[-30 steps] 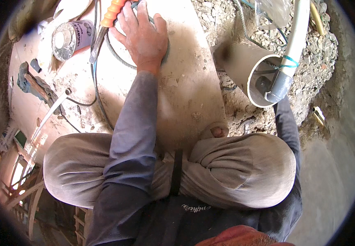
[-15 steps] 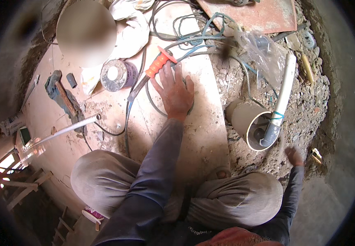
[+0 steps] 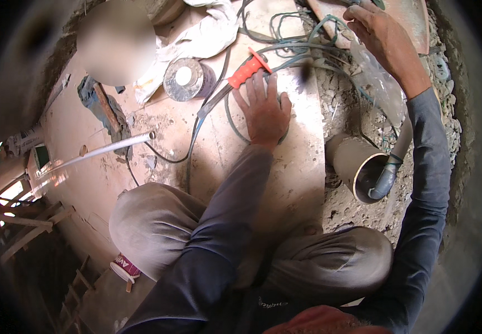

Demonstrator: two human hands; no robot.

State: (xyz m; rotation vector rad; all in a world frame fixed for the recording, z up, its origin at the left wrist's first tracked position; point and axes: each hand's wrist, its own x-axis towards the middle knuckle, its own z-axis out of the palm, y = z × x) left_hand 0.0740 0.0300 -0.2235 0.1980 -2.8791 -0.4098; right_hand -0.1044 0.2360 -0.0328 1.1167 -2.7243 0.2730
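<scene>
Pointing lower-left: orange-handled chisel (image 3: 236, 80), long axis diagonal

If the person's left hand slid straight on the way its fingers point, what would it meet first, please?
Probably the orange handgrip, in front of the left hand; whether they touch is unclear.

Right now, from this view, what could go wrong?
1. The cord loop shows on both sides of the left hand; a pull could snag the hand or shift the orange-gripped tool against it.
2. The can stands close to that tool and its cords, so a tug might tip it.
3. The right sleeve appears close to the elbowed pipe; a bump could dislodge it.
</scene>
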